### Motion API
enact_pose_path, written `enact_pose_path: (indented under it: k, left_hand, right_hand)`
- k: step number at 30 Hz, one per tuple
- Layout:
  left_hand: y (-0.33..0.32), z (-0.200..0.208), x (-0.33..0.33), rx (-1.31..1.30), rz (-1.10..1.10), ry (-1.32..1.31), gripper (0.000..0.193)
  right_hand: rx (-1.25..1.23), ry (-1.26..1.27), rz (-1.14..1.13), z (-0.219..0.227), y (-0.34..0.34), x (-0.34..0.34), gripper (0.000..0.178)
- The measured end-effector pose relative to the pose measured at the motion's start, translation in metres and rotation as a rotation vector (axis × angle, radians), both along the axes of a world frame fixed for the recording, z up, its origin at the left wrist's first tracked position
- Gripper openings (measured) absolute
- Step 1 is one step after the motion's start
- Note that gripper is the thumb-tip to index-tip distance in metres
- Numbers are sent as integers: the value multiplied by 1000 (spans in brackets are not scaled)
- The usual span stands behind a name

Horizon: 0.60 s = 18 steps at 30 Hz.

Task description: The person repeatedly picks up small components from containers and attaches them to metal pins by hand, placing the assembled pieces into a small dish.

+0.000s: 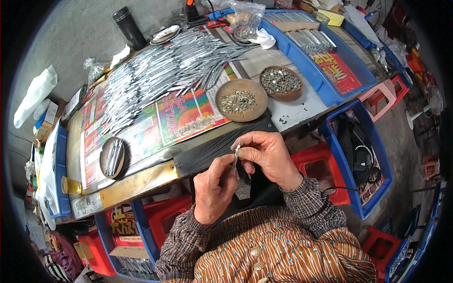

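Above my lap, just off the table's front edge, my left hand [213, 189] and my right hand [268, 154] meet fingertip to fingertip. Between them is a slim silver metal piece [237, 153], held upright; both hands pinch it, and fingers cover part of it. Beyond my right hand a wooden bowl [249, 116] holds small brass-coloured parts [237, 101]. Beside it a second bowl [289, 97] is filled with small dark metal parts [279, 80]. A large heap of slim silver pieces [165, 63] covers the table's far side. Several more lie in a small oval dish [104, 160] at left.
A blue tray [289, 53] with rows of silver pieces stands at back right. Below it sits a blue crate [380, 162] with dark items, near a red stool [321, 165]. A black flask [130, 29] stands far left; a yellowish glass [71, 185] is at the left corner.
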<state>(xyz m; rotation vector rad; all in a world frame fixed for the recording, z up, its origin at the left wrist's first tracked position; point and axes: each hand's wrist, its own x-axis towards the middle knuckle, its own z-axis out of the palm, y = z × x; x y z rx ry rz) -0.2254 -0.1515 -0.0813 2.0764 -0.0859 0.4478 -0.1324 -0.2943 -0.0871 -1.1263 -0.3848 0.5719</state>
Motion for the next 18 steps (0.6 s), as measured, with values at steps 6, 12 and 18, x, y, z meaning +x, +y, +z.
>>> enact_pose_path:
  k: [6, 12, 18]
  left_hand:
    - [-1, 6, 5, 169, 58, -87, 30]
    - [-2, 11, 11, 281, 149, -250, 32]
    - [-6, 6, 19, 297, 138, -336, 30]
  right_hand:
    - [-79, -112, -22, 2, -3, -3, 12]
    - [-70, -117, -50, 5, -1, -6, 10]
    - [-92, -143, -80, 2, -1, -8, 10]
